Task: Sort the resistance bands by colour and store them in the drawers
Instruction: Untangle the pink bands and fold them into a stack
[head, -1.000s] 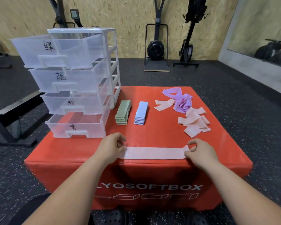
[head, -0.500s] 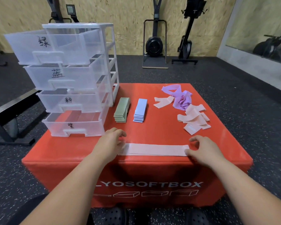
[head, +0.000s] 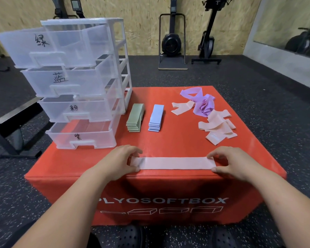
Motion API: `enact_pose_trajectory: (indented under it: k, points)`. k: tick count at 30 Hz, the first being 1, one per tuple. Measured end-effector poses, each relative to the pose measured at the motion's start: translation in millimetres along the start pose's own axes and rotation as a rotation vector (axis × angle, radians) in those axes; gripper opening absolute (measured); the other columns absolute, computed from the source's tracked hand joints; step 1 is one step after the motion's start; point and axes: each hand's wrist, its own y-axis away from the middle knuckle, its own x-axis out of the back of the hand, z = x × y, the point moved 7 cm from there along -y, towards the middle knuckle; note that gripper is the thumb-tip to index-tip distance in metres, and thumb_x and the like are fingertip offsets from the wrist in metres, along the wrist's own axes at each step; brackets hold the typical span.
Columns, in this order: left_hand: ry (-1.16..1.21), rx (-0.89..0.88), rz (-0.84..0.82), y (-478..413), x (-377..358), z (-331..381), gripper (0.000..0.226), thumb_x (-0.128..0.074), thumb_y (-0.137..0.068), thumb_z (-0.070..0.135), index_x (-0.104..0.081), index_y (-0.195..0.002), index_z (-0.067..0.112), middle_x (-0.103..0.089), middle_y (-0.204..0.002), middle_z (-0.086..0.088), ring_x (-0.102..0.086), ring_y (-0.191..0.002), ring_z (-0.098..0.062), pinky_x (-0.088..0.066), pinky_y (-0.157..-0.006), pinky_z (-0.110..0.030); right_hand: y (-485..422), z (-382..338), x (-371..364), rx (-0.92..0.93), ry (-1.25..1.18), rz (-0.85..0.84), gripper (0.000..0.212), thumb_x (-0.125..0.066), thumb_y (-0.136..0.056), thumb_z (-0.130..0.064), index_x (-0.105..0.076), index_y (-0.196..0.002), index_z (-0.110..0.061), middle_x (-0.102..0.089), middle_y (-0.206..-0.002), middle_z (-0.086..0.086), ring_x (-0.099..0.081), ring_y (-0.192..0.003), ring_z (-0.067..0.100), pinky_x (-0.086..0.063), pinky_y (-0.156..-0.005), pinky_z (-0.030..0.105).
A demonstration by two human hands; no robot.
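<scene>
On the red box (head: 150, 190), along its near edge, the left hand (head: 118, 161) pinches one end of a pink band (head: 174, 163) that lies flat. The right hand (head: 229, 161) pinches the other end. Keep it taut and its edges square (no twist) before folding end to end.

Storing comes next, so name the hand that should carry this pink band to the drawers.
Left, probably: the left hand holds the end of the pink band nearer the drawer unit, while the right hand holds the far end, away from it.
</scene>
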Motion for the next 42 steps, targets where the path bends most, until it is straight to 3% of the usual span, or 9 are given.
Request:
enact_pose_trajectory:
  k: [9,14,20,27,30,34,36,39,42]
  points:
    - [-0.071,-0.059,-0.021,-9,0,9,0.062,-0.079,-0.075,0.062,-0.066,-0.131,0.037,-0.064,-0.112,0.02,-0.057,-0.105,-0.007,-0.052,-0.095,-0.032,-11,4,2,0.013,-0.05,-0.045,0.046,-0.096,-0.067,-0.041,-0.072,-0.106,-0.048,-0.068,-0.108,-0.025,-0.066,-0.1,-0.005,-0.056,-0.09,0.024]
    - [-0.09,-0.099,0.009,-34,-6,36,0.053,-0.07,-0.089,0.061,-0.063,-0.137,0.038,-0.062,-0.123,0.017,-0.052,-0.116,-0.008,-0.049,-0.102,-0.033,-31,4,16,-0.032,0.019,0.087,0.029,-0.086,-0.08,-0.045,-0.071,-0.105,-0.047,-0.069,-0.107,-0.021,-0.059,-0.087,-0.013,-0.049,-0.083,0.025]
    - [-0.082,-0.18,-0.002,-75,-26,74,0.045,-0.07,-0.093,0.049,-0.063,-0.135,0.036,-0.062,-0.127,0.013,-0.051,-0.122,-0.013,-0.045,-0.106,-0.034,-57,21,26,-0.208,0.162,0.25,0.035,-0.074,-0.088,-0.052,-0.072,-0.118,-0.035,-0.07,-0.117,-0.015,-0.065,-0.109,0.014,-0.055,-0.089,0.038]
    - [-0.048,-0.195,-0.028,-111,-47,96,0.044,-0.069,-0.094,0.048,-0.064,-0.135,0.035,-0.061,-0.126,0.012,-0.051,-0.121,-0.013,-0.046,-0.104,-0.034,-80,30,27,-0.295,0.291,0.297,0.013,-0.062,-0.096,-0.043,-0.072,-0.094,-0.034,-0.072,-0.102,-0.009,-0.067,-0.093,0.024,-0.049,-0.068,0.034]
    - [-0.017,-0.192,0.011,-122,-44,99,0.041,-0.068,-0.096,0.045,-0.064,-0.135,0.035,-0.061,-0.126,0.012,-0.053,-0.123,-0.014,-0.047,-0.105,-0.035,-88,10,51,-0.216,0.193,0.438,0.017,-0.06,-0.098,-0.041,-0.072,-0.094,-0.03,-0.067,-0.1,-0.004,-0.064,-0.086,0.026,-0.05,-0.067,0.037]
    - [0.079,-0.168,0.109,-132,-31,98,0.035,-0.069,-0.098,0.038,-0.066,-0.132,0.032,-0.063,-0.126,0.013,-0.056,-0.123,-0.011,-0.046,-0.105,-0.031,-67,-40,116,-0.002,-0.091,0.806,0.012,-0.061,-0.101,-0.033,-0.071,-0.106,-0.028,-0.067,-0.083,-0.007,-0.061,-0.074,0.021,-0.048,-0.066,0.038]
    - [0.118,-0.157,0.154,-136,-25,96,0.031,-0.069,-0.097,0.034,-0.068,-0.128,0.03,-0.065,-0.123,0.013,-0.059,-0.119,-0.009,-0.047,-0.104,-0.031,-70,-42,122,-0.031,-0.216,0.747,0.011,-0.06,-0.101,-0.032,-0.07,-0.106,-0.03,-0.071,-0.071,-0.006,-0.065,-0.065,0.018,-0.05,-0.068,0.037]
    - [0.162,-0.128,0.199,-139,-21,93,0.027,-0.071,-0.096,0.029,-0.071,-0.123,0.028,-0.067,-0.115,0.013,-0.061,-0.111,-0.007,-0.049,-0.1,-0.031,-86,-27,101,-0.117,-0.314,0.511,0.01,-0.061,-0.102,-0.025,-0.07,-0.099,-0.03,-0.076,-0.074,-0.015,-0.07,-0.055,0.008,-0.057,-0.083,0.039]
    - [0.201,-0.097,0.21,-138,-20,92,0.025,-0.071,-0.097,0.028,-0.071,-0.122,0.029,-0.068,-0.113,0.015,-0.06,-0.104,-0.002,-0.05,-0.096,-0.03,-88,-26,96,-0.091,-0.361,0.469,0.013,-0.063,-0.1,-0.023,-0.071,-0.094,-0.032,-0.078,-0.08,-0.013,-0.073,-0.062,0.009,-0.055,-0.071,0.038]
